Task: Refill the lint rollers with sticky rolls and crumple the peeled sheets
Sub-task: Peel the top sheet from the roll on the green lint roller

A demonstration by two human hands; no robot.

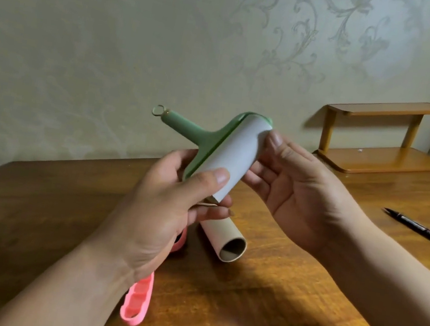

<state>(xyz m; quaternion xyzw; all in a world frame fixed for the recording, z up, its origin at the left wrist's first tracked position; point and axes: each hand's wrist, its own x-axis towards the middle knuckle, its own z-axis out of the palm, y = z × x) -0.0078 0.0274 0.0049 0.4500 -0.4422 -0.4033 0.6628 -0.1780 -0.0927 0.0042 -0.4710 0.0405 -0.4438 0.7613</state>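
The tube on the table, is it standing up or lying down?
Lying down. The cardboard tube rests on its side on the wooden table, and its open round end shows nothing inside.

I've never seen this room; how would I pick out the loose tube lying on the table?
Start with the brown wooden table. Near its middle, just below the green lint roller held in the air, a pale tube lies on its side. Unlike the white roll fitted on that roller, it sits loose on the wood, its hollow brown cardboard end facing you.
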